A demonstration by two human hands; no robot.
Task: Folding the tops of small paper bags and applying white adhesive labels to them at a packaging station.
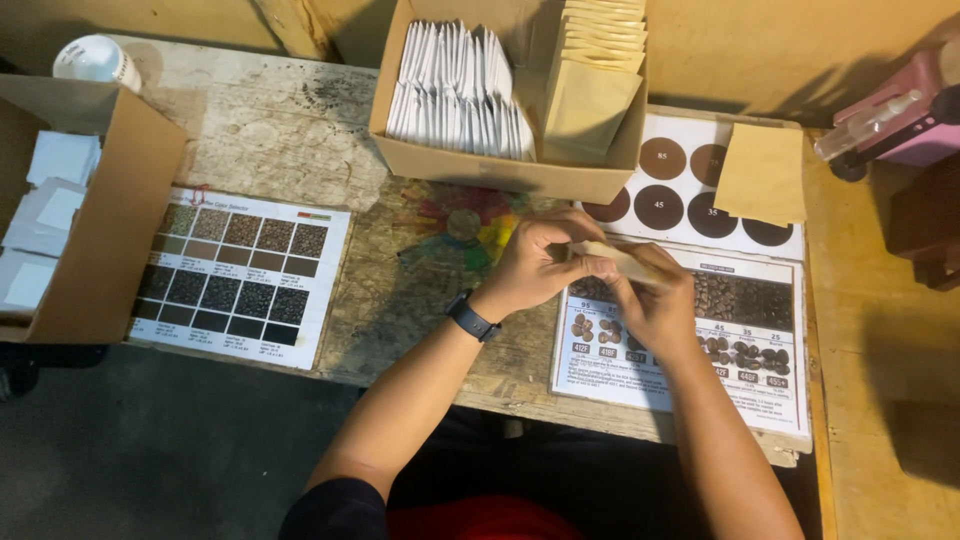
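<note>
Here, pinched between both hands above a worn wooden workbench [280, 130]: a flat tan paper sachet [622, 262], tilted and gripped along its upper edge. Left hand [540, 262], with a dark smartwatch [471, 318] on the wrist, closed narrow on the near end of the sachet; right hand [655, 305] likewise closed on it from below and to the right, fingertips meeting the left hand's, apparently to steady the thin packet at its mouth. Whether the sachet is open or sealed cannot be told.

Directly beneath, a printed coffee bean roast chart [745, 345] with photos of beans, laid flat at the bench's front edge. Just behind it, a sheet of brown colour discs [660, 205], partly covered by a loose tan sachet [762, 172]. Within easy reach ahead, an open cardboard box [500, 170] split into a row of white filter packets [455, 85] standing on edge and a stack of tan sachets [598, 70] leaning at the right. To the left, a chart of bean colour swatches [240, 275] lying flat, and another cardboard box [110, 230] holding white packets [50, 205]. At far left rear, a white cup [97, 60]; at far right, a clear spray bottle [868, 125] resting on a pink object.
</note>
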